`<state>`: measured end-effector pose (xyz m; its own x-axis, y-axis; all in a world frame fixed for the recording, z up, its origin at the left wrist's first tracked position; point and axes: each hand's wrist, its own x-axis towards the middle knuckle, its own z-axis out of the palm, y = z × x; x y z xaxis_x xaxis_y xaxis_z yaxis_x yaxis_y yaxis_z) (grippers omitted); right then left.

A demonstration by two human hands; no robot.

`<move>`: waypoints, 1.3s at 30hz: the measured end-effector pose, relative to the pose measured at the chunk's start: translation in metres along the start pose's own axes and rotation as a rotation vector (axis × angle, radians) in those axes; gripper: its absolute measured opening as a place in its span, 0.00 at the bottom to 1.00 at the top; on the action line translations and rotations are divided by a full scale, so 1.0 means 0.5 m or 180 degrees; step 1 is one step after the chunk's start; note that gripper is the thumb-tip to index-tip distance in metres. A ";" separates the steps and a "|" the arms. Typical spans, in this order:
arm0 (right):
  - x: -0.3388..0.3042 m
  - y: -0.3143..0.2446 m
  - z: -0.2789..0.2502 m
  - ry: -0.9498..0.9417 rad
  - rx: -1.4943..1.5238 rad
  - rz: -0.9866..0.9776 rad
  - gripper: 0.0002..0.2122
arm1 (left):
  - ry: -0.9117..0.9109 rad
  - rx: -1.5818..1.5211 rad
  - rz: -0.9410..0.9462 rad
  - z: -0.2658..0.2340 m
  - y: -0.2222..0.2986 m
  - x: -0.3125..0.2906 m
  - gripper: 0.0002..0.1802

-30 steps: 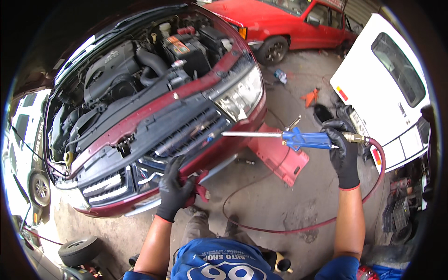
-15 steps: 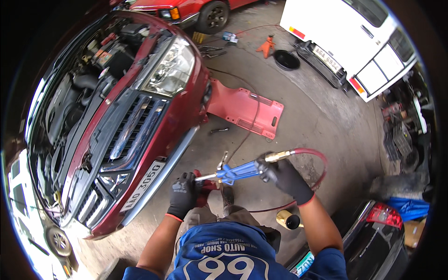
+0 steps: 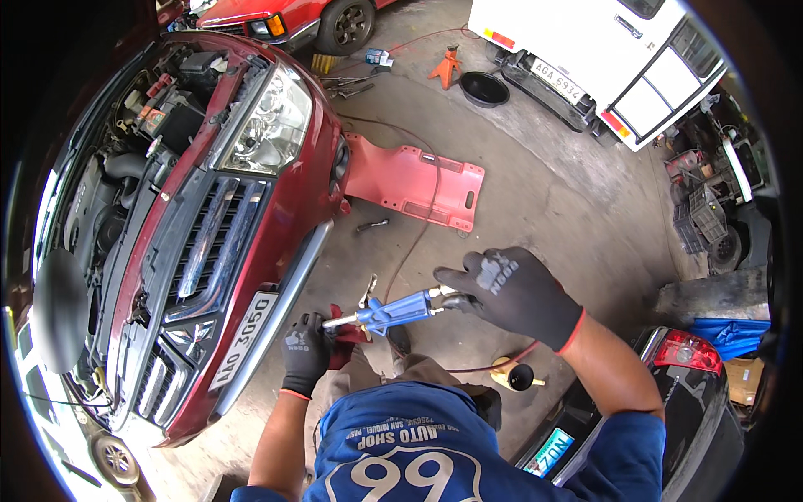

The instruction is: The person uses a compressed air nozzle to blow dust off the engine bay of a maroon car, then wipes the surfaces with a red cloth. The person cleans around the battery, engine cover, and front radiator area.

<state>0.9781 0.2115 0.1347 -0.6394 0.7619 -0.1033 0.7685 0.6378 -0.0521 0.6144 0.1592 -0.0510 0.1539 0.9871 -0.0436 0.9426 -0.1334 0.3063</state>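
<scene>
My left hand [image 3: 306,350], in a black work glove, is closed round the metal tube at the front of a blue air gun [image 3: 393,312]. A metal lever stands up from the gun's front. Something red [image 3: 351,333] shows beside my left fingers, partly covered; I cannot tell its kind. My right hand [image 3: 519,293], gloved too, has its fingers closed at the gun's brass rear fitting. A red air hose [image 3: 493,368] runs up behind this hand, which hides its end.
On the left stands a dark red car [image 3: 288,197] with its engine bay exposed. A red creeper [image 3: 427,184] lies beside its bumper. Behind are an orange jack stand [image 3: 446,69], a black pan [image 3: 483,89] and a white van [image 3: 569,42]. A yellowish can [image 3: 506,372] and a black car [image 3: 703,402] are at right.
My right hand has lifted and turned its back to view, now covering the hose coupling seen earlier. The gun, still in my left hand, has shifted left. The whole view has swung slightly.
</scene>
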 end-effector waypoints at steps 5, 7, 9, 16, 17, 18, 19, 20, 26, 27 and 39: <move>0.080 0.068 0.005 -0.0143 -0.0234 -0.0393 0.15 | 0.0141 -0.0023 -0.0173 0.023 -0.039 -0.008 0.07; 0.088 0.141 0.011 0.0510 -0.0091 -0.0559 0.13 | 0.0189 -0.0102 -0.0405 0.033 -0.071 -0.015 0.09; 0.078 0.240 0.002 0.0211 -0.0268 -0.0455 0.13 | 0.0248 -0.0001 -0.0612 0.042 -0.111 -0.033 0.11; -0.061 0.614 -0.226 -0.0212 -0.2541 0.0907 0.10 | 0.0969 0.0102 -0.1000 0.058 -0.208 -0.148 0.13; -0.067 0.650 -0.250 -0.0969 -0.2768 0.1566 0.09 | 0.0965 0.0117 -0.1175 0.057 -0.211 -0.162 0.13; -0.074 0.673 -0.242 -0.0493 -0.3261 0.1180 0.11 | 0.0962 0.0143 -0.1353 0.055 -0.213 -0.172 0.13; -0.067 0.695 -0.213 -0.0339 -0.3283 0.1063 0.12 | 0.0795 0.0113 -0.1614 0.050 -0.212 -0.183 0.14; -0.053 0.714 -0.165 -0.0213 -0.3372 0.0894 0.13 | 0.0732 0.0062 -0.1715 0.045 -0.211 -0.188 0.14; -0.003 0.808 0.284 0.0688 -0.2097 0.0805 0.09 | 0.0682 -0.0190 -0.2094 -0.043 -0.200 -0.200 0.16; 0.015 0.813 0.337 0.0666 -0.1457 0.1454 0.10 | 0.0684 -0.0197 -0.2181 -0.066 -0.197 -0.200 0.16; 0.522 -0.077 0.246 0.2259 0.1169 -0.0674 0.31 | 0.1034 0.0862 -0.2111 -0.365 -0.295 -0.177 0.17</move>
<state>0.7848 0.3722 -0.0126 -0.5414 0.5983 0.5907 0.5108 0.7921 -0.3341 0.4077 0.1075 0.0812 -0.5212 0.8389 0.1568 0.8531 0.5170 0.0694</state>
